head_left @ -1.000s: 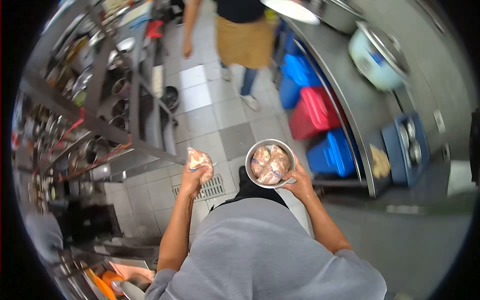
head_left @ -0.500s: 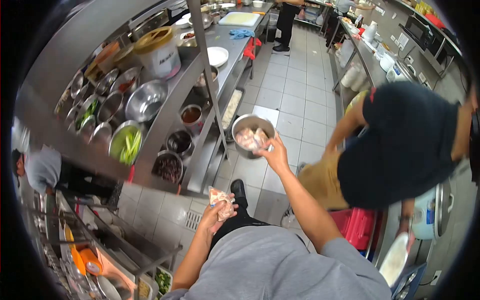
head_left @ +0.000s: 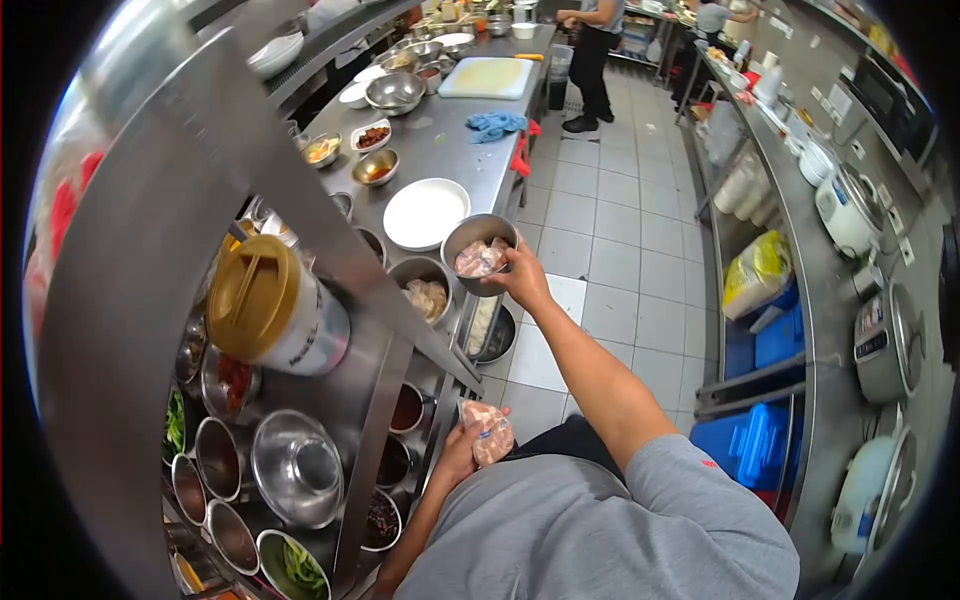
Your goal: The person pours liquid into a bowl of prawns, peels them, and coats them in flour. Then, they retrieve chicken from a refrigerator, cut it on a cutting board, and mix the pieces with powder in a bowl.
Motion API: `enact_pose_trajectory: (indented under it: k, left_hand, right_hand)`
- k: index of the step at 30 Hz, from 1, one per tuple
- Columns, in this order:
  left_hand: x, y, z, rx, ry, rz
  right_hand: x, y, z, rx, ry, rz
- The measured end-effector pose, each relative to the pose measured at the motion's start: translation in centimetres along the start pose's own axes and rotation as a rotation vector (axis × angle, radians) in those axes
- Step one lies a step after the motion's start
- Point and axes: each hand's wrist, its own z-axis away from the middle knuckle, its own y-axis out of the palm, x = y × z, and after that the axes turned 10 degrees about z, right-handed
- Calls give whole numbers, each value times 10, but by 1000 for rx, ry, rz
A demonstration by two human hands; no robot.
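Note:
My right hand point(head_left: 522, 277) grips the rim of a round metal pot point(head_left: 453, 240) with bagged pale pink meat point(head_left: 481, 257) inside. The pot is held up beside the steel counter's edge, close to a white plate point(head_left: 427, 213). Lower down, near my body, my left hand point(head_left: 462, 450) is closed around a clear plastic bag of raw meat point(head_left: 487, 434). Just left of the held pot, a second metal pot point(head_left: 421, 288) with a bagged pale food in it stands partly behind the shelf post.
A steel counter point(head_left: 463, 158) holds a cutting board point(head_left: 487, 78), a blue cloth point(head_left: 496, 126) and several bowls. On the left shelf stand a gold-lidded tub point(head_left: 262, 302) and metal bowls point(head_left: 297, 468). Rice cookers point(head_left: 850, 212) line the right counter. A person point(head_left: 592, 60) stands at the far end.
My view has moved forward along the aisle, and the pot is now beside the counter and white plate. The co-worker on the right has left view. Both hands keep their holds.

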Motion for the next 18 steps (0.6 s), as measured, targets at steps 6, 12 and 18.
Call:
enact_pose_trajectory:
  k: [6, 12, 18]
  left_hand:
    - [-13, -8, -106, -286, 34, -117]
    - [-18, 50, -215, -295, 143, 88]
    - [-9, 74, -308, -204, 219, 285]
  right_hand:
    - [-21, 55, -72, 155, -136, -169]
    - [-18, 82, -128, 359, -279, -155]
    - [-53, 74, -210, 853, -911, -188]
